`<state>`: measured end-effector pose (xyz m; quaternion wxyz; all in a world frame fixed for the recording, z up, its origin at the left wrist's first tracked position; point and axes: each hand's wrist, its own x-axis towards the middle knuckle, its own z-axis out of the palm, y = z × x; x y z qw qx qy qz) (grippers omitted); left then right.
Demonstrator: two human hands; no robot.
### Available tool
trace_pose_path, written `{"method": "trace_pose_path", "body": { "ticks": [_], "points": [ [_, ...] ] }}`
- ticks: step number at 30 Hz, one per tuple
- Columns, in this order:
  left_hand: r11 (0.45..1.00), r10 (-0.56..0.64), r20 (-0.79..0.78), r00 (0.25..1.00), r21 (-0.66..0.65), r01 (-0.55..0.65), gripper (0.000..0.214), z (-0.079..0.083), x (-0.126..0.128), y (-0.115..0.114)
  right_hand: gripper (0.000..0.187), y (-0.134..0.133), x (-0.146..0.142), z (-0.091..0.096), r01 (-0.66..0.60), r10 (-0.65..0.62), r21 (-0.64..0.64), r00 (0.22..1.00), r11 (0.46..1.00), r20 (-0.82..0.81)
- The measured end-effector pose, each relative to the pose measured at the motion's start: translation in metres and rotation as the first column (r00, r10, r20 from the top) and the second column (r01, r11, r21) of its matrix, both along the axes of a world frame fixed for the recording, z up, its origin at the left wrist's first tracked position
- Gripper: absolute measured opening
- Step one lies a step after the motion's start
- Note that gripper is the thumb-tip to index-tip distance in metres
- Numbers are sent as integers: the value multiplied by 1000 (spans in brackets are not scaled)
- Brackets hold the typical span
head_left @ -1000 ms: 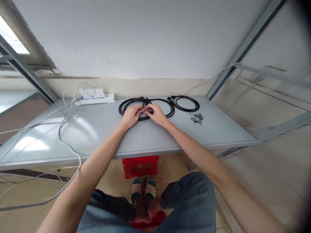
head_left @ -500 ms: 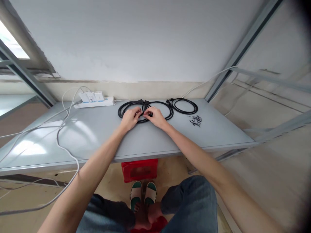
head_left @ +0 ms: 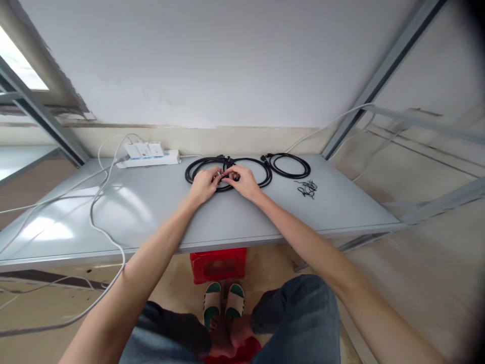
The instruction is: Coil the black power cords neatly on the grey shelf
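A coiled black cable (head_left: 257, 169) lies on the grey table (head_left: 227, 212) near its far edge. Both my hands rest on the near side of the coil. My left hand (head_left: 204, 183) has its fingers curled and pinched on the cable strands. My right hand (head_left: 242, 181) pinches the same spot from the right, its fingertips meeting the left ones. What is between the fingertips is too small to make out beyond the cable. A second, smaller black coil (head_left: 290, 165) lies to the right, untouched.
A small heap of black ties (head_left: 307, 188) lies right of the coils. A white power strip (head_left: 148, 155) with chargers sits at the back left, its white cords (head_left: 99, 222) trailing over the table edge. A red crate (head_left: 217, 264) stands under the table.
The fingertips of both hands have shifted slightly on the cable, staying at the same spot on the coil. The view has moved a little; nothing else has changed.
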<state>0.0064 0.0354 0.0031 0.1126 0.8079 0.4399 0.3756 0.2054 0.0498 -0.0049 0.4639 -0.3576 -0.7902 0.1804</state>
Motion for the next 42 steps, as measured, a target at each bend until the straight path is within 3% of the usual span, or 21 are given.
{"method": "trace_pose_path", "body": {
  "ticks": [7, 13, 22, 30, 42],
  "points": [
    [1000, -9, 14, 1000, -1, 9, 22, -2, 1, 1, 14, -3, -2, 2, 47, -47, 4, 998, 999, 41],
    [1000, 4, 36, 999, 9, -4, 18, 0, 2, -2, 9, -4, -2, 3, -15, 15, -4, 999, 1000, 44],
    [988, 150, 39, 988, 39, -152, 17, 3, 4, -6, 3, -4, -3, -1, -85, 87, -44, 995, 995, 55],
    [975, 217, 73, 973, 32, -220, 22, 4, 4, -7, 9, -10, -2, 6, -89, 86, 18, 989, 996, 117],
    [981, 190, 41, 981, 21, -191, 17, 1, 4, -5, 28, -5, -2, 6, 14, -11, 80, 999, 997, -40]
  ]
}}
